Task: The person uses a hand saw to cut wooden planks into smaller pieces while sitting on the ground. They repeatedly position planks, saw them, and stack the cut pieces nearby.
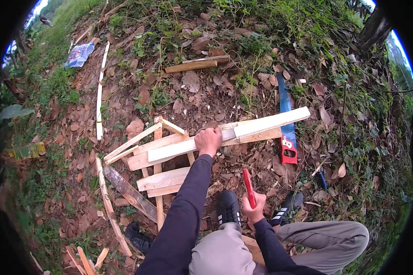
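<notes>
My left hand [209,140] grips a pale plank [172,150] from above, its fingers closed over the wood. That plank lies across a rough wooden frame [159,172] made of several boards and sticks. To the right of the hand, another pale plank [273,123] slants up and rightward, its left end meeting the board under my hand. My right hand [253,205] is closed round a long red tool [248,185], held upright near my knee and apart from the wood. Its exact kind is hidden by the angle.
A handsaw [288,146] with blue blade and red handle lies partly beneath the slanting plank. A dark blue object [322,180] rests farther right. Cut timber [192,66] lies ahead, long strips [100,96] and a clear plastic bag [79,54] at left. Dry leaves cover the ground.
</notes>
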### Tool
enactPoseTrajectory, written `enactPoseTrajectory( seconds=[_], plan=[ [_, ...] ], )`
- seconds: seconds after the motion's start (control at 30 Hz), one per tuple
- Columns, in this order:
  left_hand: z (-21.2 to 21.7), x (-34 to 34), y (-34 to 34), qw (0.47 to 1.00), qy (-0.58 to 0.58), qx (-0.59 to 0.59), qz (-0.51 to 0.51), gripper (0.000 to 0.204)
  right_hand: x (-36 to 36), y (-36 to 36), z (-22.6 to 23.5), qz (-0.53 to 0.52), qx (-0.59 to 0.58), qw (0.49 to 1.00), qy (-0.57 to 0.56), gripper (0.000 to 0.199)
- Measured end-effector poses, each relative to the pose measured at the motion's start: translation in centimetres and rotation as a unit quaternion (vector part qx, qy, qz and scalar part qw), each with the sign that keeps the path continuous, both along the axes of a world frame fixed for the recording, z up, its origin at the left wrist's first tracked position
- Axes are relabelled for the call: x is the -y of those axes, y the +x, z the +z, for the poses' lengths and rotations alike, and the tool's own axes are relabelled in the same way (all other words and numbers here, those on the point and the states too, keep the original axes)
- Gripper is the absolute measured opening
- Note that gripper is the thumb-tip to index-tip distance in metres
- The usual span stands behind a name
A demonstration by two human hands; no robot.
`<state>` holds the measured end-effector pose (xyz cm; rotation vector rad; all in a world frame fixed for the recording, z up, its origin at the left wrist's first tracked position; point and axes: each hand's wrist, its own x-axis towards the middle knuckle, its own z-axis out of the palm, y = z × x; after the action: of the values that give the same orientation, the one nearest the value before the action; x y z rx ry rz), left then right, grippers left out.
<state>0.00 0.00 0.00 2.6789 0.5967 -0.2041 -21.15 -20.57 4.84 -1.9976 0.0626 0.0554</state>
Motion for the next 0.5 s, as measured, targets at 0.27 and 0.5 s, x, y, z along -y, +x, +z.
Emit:
enactPoseTrajectory(
  seconds=[0.27,0.5],
  plan=[
    [0.8,-1.0,0.7,1.0,0.004,0.01,0.015,0.042,-1.1,2.1,3.0,-0.043,-0.027,0.998,0.045,0.015],
    [0.7,0.3,0.5,1.0,0.009,0.012,-0.014,0.042,2.0,-5.8,4.3,-0.027,0.025,0.999,0.014,0.021]
  ],
)
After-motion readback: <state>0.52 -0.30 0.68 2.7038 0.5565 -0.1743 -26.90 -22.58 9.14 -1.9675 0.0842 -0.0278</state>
